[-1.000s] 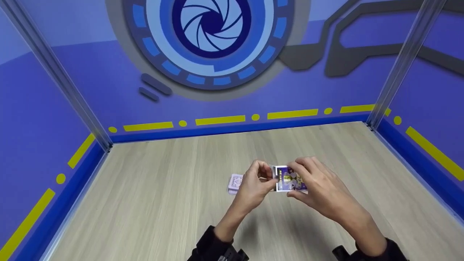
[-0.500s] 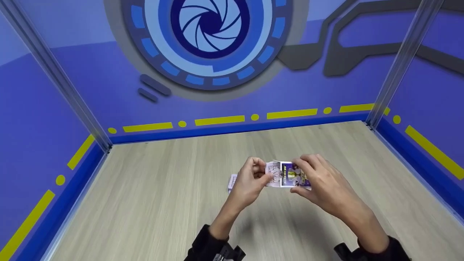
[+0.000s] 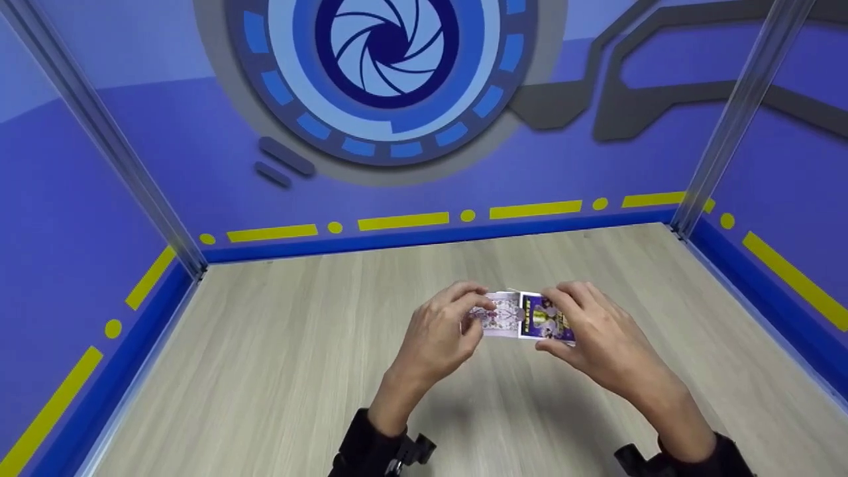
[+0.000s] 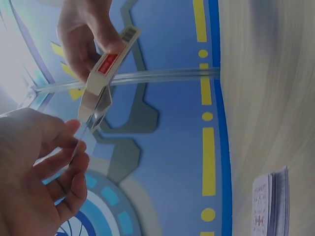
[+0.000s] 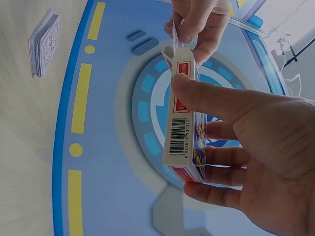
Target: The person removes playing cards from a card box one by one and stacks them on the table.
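Far left on the pale wood-grain tabletop [image 3: 278,371]: a small stack of purple-backed playing cards [image 5: 43,44], lying flat, well apart from both hands and hidden behind the left hand in the head view. Next, above mid-table: left hand [image 3: 434,338], thumb and fingertips [image 3: 478,291] narrowed to a pinch on a few purple-patterned cards [image 3: 501,317] sticking partway out of a box mouth. Just right, touching those cards: purple-and-yellow printed cardboard card box [image 3: 544,319] with a red-and-white side label and barcode [image 5: 180,140], flap open toward the left. Then right hand [image 3: 596,341], thumb across the barcode side, fingers curled round the far face, gripping the box off the table.
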`<action>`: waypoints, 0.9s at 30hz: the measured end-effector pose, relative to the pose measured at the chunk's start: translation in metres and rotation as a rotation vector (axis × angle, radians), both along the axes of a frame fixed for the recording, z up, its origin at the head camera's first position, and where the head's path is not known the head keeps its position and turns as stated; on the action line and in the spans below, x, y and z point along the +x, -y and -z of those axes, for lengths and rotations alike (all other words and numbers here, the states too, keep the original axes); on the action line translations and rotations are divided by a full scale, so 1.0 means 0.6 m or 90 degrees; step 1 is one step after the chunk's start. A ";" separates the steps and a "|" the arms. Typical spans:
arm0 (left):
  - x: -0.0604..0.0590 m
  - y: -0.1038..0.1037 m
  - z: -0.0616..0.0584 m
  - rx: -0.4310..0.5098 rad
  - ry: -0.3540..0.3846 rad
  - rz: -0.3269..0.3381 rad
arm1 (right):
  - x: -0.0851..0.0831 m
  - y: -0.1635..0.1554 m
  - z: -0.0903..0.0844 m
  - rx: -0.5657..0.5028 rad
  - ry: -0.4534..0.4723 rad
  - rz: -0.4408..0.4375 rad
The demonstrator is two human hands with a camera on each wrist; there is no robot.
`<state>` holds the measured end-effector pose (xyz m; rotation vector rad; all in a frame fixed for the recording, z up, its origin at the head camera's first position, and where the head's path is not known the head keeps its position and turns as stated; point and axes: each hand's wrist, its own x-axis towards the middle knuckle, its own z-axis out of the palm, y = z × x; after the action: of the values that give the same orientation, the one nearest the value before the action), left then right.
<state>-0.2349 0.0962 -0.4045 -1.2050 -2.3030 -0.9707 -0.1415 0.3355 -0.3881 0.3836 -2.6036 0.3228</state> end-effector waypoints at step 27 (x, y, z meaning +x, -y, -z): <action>-0.031 0.042 -0.006 -0.107 0.008 0.000 | 0.003 0.003 -0.004 -0.001 0.026 0.033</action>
<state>-0.2537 0.0709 -0.4011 -1.2660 -2.4353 -0.7984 -0.1398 0.3338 -0.3857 0.3112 -2.6475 0.3184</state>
